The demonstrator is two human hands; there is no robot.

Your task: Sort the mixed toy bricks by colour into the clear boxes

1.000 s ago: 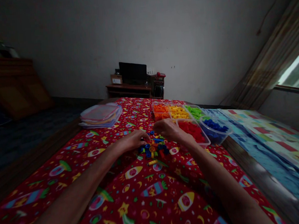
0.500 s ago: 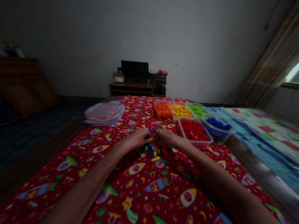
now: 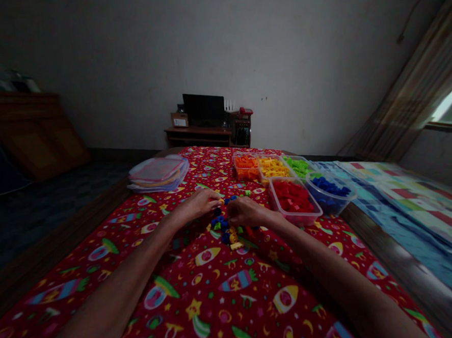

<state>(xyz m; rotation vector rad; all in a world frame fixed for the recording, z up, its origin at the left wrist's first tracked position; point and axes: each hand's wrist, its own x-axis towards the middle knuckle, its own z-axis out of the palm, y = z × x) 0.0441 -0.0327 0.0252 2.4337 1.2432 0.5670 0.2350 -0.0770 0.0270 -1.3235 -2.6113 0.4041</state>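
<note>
Several small plastic building blocks, mostly blue and yellow with a little green, form a loose cluster (image 3: 221,223) on the red patterned tablecloth (image 3: 215,312). At the cluster's upper left is my left hand (image 3: 203,202), its fingers bent together beside a small yellow piece; what they grip is too small to make out. My right hand (image 3: 246,211) is closed, palm down, over the cluster's right side, and hides whatever its fingertips hold. A pale yellow block (image 3: 237,246) lies at the near end. Red pieces (image 3: 249,231) show just under my right hand.
To the right stand clear tubs of sorted blocks: orange (image 3: 247,174), yellow (image 3: 273,175), green (image 3: 298,167), red (image 3: 296,218) and blue (image 3: 330,208). Stacked plastic lids (image 3: 158,186) lie at the back left. A bed (image 3: 400,199) adjoins the table's right edge.
My left hand has drawn slightly left and up, away from my right hand. The near blocks have shifted a little towards me, and more of the cluster shows between my hands.
</note>
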